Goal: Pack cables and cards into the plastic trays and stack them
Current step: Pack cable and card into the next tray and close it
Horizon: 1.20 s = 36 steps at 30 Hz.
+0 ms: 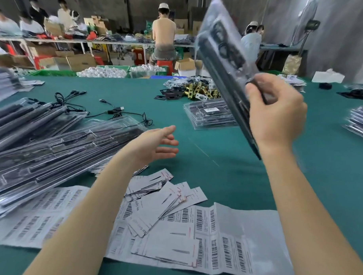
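My right hand [275,115] grips a clear plastic tray [223,51] with dark contents, lifted high and tilted nearly upright above the green table [218,152]. My left hand [156,145] hovers open, palm to the right, just past a big heap of clear trays [53,146] on the left. Loose black cables [114,111] lie behind that heap. White barcode cards [164,199] are scattered near the front edge between my arms. A short stack of packed trays [210,114] sits at centre right.
Brass latch parts [199,89] are piled at the back centre. More tray stacks stand at the far left [1,84] and right edge [359,121]. Large barcode sheets [231,238] lie in front. Several people work at benches behind.
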### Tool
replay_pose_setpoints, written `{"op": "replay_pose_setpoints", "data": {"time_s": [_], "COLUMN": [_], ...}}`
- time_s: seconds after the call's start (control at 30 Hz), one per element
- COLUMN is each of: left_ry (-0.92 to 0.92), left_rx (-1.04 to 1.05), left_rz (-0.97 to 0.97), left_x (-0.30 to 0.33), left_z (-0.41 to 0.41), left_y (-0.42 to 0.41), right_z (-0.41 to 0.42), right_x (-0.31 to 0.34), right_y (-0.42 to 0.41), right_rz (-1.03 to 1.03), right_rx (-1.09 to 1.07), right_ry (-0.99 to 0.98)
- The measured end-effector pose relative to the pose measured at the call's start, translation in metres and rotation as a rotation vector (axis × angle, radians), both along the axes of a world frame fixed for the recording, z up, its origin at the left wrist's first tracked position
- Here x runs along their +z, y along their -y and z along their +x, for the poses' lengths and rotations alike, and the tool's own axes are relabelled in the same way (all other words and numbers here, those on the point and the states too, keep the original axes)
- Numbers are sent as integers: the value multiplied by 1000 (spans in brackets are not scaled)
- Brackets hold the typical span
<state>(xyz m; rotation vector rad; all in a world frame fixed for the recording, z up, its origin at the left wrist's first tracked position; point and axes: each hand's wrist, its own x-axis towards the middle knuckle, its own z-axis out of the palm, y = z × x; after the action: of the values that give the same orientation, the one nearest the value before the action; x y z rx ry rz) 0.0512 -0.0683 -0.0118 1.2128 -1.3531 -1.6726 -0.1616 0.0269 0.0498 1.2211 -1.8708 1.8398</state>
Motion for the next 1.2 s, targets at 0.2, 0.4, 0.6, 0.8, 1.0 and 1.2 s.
{"op": "replay_pose_setpoints", "data": {"time_s": [0.2,0.4,0.6,0.8,1.0,1.2], "left_ry": [107,107,-429,-110,141,589], "left_rx": [-199,-281,-32,50,82,62], "left_rz": [-81,-25,219,100,-125,-420], "left_x": [-5,-5,4,-4,-15,-26], "left_z": [-19,-21,13,4,-4,-10], "left_y": [-14,-15,2,-1,2,-1], "right_z": [-23,-22,-2,-7,-44,-39], "right_x": [15,3,-41,-82,-85,-59], "right_y": [-11,2,23,30,2,-4], "right_rz": [-191,-234,-151,79,690,842], "right_rx": [40,258,480,372,469,585], "right_ry": [263,812,1228,1242,904,540]}}
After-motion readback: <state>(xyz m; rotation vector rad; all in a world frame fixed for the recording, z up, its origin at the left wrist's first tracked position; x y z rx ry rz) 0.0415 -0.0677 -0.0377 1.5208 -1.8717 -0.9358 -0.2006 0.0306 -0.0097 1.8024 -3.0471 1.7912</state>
